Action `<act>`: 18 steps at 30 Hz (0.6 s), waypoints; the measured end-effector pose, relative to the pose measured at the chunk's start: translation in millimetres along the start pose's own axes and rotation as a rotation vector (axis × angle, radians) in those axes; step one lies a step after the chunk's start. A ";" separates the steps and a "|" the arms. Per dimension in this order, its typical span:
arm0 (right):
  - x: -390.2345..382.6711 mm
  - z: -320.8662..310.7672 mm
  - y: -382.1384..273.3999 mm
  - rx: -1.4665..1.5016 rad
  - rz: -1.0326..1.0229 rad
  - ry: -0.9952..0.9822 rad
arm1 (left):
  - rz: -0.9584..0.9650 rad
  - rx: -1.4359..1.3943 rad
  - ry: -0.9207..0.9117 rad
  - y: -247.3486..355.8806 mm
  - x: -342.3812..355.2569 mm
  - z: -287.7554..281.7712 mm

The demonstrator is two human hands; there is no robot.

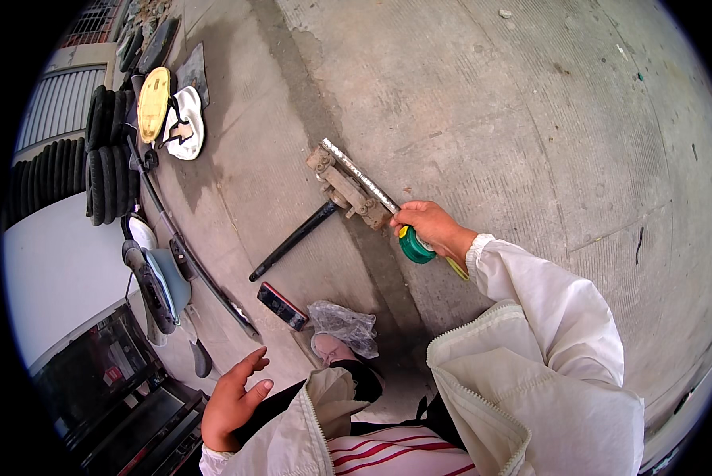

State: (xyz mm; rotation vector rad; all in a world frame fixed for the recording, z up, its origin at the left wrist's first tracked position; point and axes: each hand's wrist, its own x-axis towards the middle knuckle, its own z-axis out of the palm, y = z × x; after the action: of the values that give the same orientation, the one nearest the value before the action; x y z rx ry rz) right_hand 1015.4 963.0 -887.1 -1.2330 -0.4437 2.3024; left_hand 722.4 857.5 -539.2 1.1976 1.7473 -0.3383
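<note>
While the right hand [431,225] closes around a green tape measure [416,247] just right of the frame's centre, it meets the lower end of a speckled white strip [360,175], which runs along a rusty metal block [369,211] with a black tapered rod [296,239] on the concrete floor [491,119]. The left hand [233,401], lower left, is empty, loosely spread, near a red-edged smartphone [283,306].
</note>
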 end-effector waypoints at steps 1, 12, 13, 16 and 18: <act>-0.1 0.0 -0.2 -0.001 0.003 0.000 | -0.001 -0.001 0.000 0.4 -0.2 -0.1; 1.2 -1.8 1.0 0.004 0.002 -0.007 | 0.010 -0.004 -0.004 -2.3 0.1 0.4; 1.1 -1.8 1.1 0.006 0.001 -0.007 | 0.011 -0.006 -0.004 -2.5 0.3 0.4; 0.6 -1.4 1.0 0.008 -0.001 -0.008 | 0.017 0.007 -0.004 -2.9 0.5 0.4; -0.3 -0.5 0.1 0.002 -0.003 -0.007 | 0.015 0.012 -0.003 -4.5 0.7 0.1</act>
State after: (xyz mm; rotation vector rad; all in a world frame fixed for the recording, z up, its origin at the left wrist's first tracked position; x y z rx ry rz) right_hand 1015.9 962.7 -887.2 -1.2231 -0.4451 2.3045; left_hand 718.7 855.7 -541.1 1.2180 1.7347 -0.3424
